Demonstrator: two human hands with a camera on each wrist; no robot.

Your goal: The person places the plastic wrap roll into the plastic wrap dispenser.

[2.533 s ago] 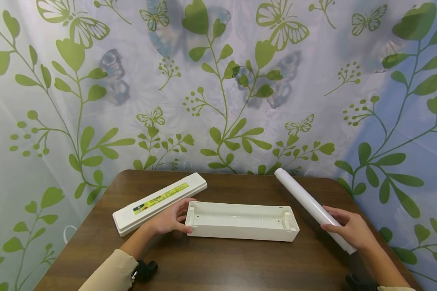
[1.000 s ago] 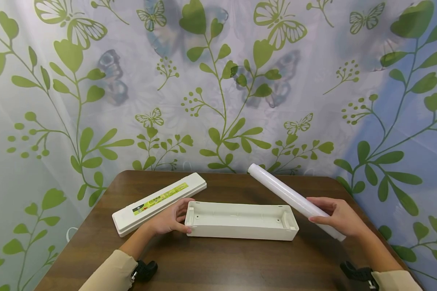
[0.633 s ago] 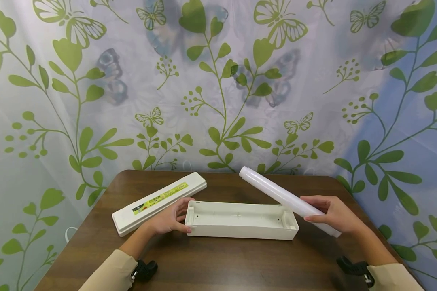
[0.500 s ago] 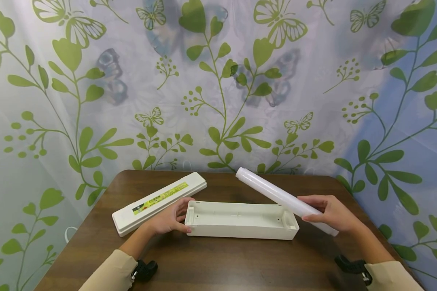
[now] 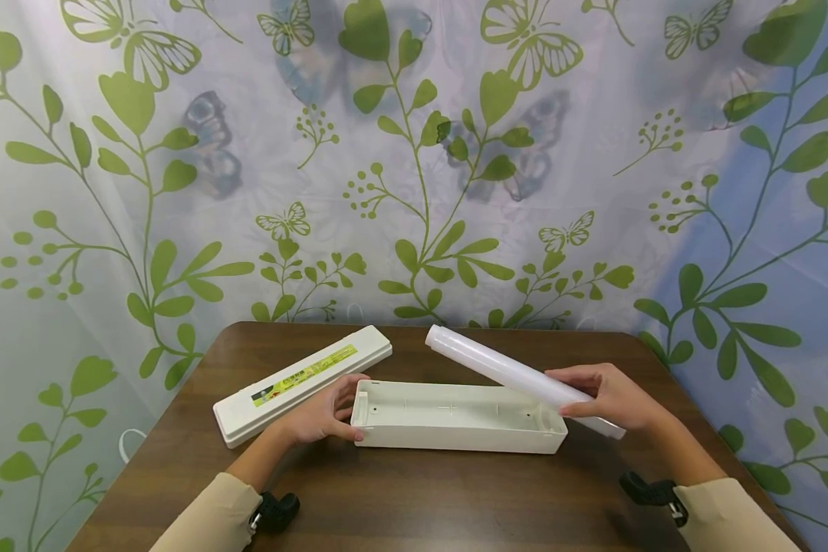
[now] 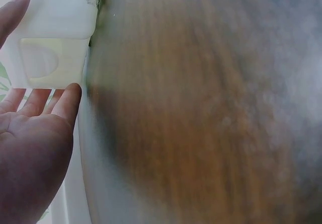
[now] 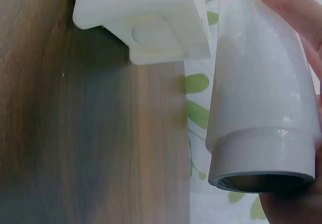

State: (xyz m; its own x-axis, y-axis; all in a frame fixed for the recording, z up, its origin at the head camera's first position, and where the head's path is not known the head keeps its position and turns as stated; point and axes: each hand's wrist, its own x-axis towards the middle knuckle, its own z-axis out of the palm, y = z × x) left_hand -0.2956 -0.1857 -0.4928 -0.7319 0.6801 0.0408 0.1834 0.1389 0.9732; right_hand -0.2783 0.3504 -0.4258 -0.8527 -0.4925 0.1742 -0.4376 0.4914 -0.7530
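A long white plastic box point(image 5: 448, 437), open at the top, sits on the table. My left hand point(image 5: 320, 414) holds its left end, thumb at the front corner and fingers behind; in the left wrist view the box end point(image 6: 53, 63) lies between thumb and fingers. My right hand point(image 5: 610, 395) grips a roll of plastic wrap point(image 5: 497, 366) near its right end. Slanting, the roll overlaps the box's back right corner in the head view, its far end raised toward the back. The right wrist view shows the roll's hollow core point(image 7: 261, 181) beside the box end point(image 7: 151, 32).
A white lid point(image 5: 366, 349) with a yellow-green label point(image 5: 303, 376) lies slanted at the back left, behind my left forearm. The brown wooden table point(image 5: 414, 498) ends at the back against a leaf-and-butterfly patterned curtain point(image 5: 414, 192).
My right hand has carried the roll leftward from the table's right side toward the box, turning it flatter across the view. The left hand, box and lid have stayed in place.
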